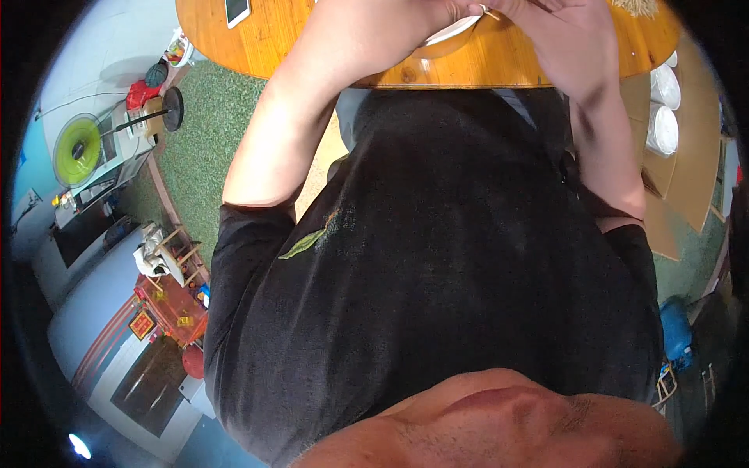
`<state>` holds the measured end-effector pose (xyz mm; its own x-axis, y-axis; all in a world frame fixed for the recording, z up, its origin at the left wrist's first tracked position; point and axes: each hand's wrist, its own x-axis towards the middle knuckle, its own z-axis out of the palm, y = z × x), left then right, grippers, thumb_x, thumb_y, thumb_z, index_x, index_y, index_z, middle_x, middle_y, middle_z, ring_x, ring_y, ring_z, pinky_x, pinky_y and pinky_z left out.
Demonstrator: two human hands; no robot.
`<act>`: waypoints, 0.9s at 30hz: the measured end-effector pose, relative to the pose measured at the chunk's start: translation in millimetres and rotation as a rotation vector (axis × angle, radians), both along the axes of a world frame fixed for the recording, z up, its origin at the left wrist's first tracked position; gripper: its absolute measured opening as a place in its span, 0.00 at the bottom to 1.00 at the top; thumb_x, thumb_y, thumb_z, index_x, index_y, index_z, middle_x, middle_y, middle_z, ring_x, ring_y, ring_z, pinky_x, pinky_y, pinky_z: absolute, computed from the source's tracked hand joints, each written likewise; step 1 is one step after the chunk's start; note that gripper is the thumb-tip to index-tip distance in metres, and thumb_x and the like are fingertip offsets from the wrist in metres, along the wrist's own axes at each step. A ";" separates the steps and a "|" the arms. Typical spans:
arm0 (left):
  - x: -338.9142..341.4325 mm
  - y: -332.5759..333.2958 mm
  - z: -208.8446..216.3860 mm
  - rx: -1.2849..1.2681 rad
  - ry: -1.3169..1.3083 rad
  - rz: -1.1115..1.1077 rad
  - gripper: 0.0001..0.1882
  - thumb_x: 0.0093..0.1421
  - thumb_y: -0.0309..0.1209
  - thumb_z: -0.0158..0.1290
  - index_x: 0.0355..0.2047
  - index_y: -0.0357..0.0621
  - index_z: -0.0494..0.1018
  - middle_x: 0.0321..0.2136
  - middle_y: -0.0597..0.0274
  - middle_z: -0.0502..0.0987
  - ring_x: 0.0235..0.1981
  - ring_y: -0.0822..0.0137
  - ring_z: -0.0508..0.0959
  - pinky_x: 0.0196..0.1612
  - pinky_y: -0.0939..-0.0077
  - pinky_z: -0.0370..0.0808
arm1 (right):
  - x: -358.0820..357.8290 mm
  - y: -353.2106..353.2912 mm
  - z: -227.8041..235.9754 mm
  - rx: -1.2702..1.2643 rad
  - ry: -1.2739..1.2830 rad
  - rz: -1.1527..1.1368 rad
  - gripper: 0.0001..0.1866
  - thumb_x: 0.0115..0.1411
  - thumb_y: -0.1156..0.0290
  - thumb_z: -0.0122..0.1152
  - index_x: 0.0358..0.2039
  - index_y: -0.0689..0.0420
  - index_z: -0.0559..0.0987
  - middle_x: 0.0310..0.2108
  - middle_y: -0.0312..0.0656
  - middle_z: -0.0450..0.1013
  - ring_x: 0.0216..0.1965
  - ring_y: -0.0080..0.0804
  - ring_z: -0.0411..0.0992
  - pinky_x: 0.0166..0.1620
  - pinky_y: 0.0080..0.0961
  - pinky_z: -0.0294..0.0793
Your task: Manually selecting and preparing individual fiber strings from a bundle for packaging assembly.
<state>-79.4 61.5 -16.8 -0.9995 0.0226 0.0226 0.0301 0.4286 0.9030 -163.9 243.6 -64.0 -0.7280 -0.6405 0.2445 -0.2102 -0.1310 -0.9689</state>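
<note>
My left hand (390, 27) and my right hand (568, 39) come together at the top edge of the view, above the near side of a wooden table (499, 69). Both have their fingers drawn together in a pinch, and the picture's edge cuts off part of them. Between the fingertips shows a thin, pale, stick-like piece (490, 12), too small to name. Directly beneath them a white dish (455, 33) is partly visible, with my left hand covering some of its rim. Whatever it contains is out of sight.
On the table a phone (237, 11) lies at the left and a straw-coloured bundle (636, 6) at the far right. White round tubs (663, 129) stand on cardboard right of the table. A green fan (78, 150) and a red table (175, 308) are off to the left.
</note>
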 end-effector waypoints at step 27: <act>-15.5 2.2 -7.9 0.221 -0.175 0.049 0.18 0.60 0.15 0.60 0.50 0.36 0.72 0.33 0.66 0.77 0.34 0.76 0.77 0.40 0.82 0.76 | 22.8 10.5 -4.1 0.033 0.786 -0.530 0.15 0.48 0.82 0.75 0.37 0.61 0.80 0.36 0.47 0.75 0.37 0.42 0.75 0.39 0.32 0.75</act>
<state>-94.8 63.6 -24.7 -0.9885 -0.0118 -0.1511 -0.1500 0.2178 0.9644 -141.1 254.1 -68.2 -0.5603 -0.2891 0.7762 -0.8283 0.1935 -0.5258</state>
